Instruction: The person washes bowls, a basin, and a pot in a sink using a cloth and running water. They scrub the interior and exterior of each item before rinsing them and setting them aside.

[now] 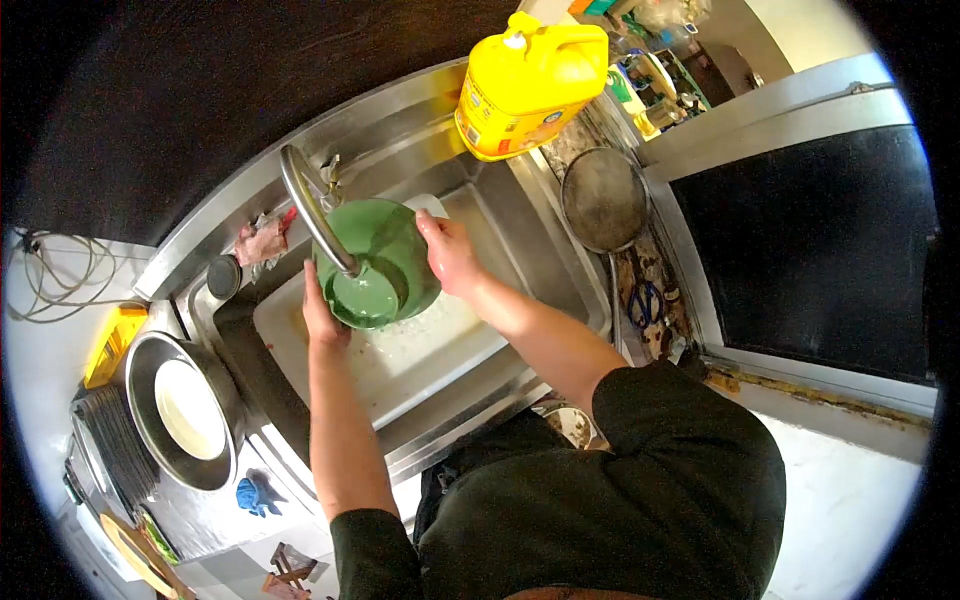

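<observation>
Between my two hands I hold a green bowl (395,235) under the curved metal faucet (315,210). Some water shows in the bowl, which is tilted. My left hand (324,310) grips its left side, fingers partly hidden behind the wall. My right hand (450,255) holds the right rim, with the thumb at the upper edge. Below the bowl, a white tub (400,375) with wet specks sits in the stainless steel sink (530,230).
A yellow jug (530,90) stands at the sink's back right corner, near a dark round pan (605,200) and blue-handled scissors (645,305). Left of the sink are a steel basin (225,400) and a blue cloth (255,495). A pinkish rag (262,238) lies behind the sink.
</observation>
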### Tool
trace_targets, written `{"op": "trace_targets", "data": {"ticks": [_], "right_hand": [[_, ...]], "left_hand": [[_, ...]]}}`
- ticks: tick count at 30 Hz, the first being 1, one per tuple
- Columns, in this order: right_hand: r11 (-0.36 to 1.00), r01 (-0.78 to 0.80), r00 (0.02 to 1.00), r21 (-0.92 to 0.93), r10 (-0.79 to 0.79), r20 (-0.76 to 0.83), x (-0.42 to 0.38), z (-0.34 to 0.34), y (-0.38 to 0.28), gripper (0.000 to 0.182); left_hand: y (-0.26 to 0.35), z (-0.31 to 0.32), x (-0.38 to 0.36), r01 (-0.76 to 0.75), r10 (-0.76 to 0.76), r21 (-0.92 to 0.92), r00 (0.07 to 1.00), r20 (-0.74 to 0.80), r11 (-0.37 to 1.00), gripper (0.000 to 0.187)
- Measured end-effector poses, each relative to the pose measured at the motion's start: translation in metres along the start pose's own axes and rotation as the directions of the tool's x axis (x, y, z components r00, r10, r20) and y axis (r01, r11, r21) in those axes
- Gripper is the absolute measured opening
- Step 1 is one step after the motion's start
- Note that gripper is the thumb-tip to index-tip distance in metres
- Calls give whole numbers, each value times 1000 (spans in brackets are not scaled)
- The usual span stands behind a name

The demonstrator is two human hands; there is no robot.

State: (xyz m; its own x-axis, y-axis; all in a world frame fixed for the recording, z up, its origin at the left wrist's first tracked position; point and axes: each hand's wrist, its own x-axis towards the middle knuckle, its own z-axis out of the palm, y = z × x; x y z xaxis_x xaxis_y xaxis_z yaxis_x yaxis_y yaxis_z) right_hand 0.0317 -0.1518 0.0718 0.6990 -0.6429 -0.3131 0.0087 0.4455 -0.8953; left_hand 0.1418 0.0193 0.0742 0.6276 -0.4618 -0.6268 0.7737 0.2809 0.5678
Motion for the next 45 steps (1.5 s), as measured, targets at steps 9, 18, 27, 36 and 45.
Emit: {"op": "trace_targets", "data": {"ticks": [9, 18, 27, 36, 45], "right_hand": [[969, -242, 966, 40, 245, -86, 45, -1, 72, 42], [944, -260, 820, -201, 326, 471, 33, 67, -12, 43], [827, -515, 846, 223, 450, 286, -55, 54, -36, 67], [993, -118, 896, 1, 106, 431, -7, 62, -25, 61], [966, -248, 902, 79, 200, 382, -1, 26, -13, 68]], "left_hand": [[-35, -20, -39, -244, 288, 169, 900, -327, 955, 57], [1, 10, -66, -257, 834, 940, 550, -48, 224, 43], [-35, 12, -85, -591, 520, 598, 324, 791, -541, 23], [-61, -1, -48, -619, 416, 641, 489, 766, -453, 53], [-19, -45, -19, -499, 197, 468, 502, 842, -729, 32]]}}
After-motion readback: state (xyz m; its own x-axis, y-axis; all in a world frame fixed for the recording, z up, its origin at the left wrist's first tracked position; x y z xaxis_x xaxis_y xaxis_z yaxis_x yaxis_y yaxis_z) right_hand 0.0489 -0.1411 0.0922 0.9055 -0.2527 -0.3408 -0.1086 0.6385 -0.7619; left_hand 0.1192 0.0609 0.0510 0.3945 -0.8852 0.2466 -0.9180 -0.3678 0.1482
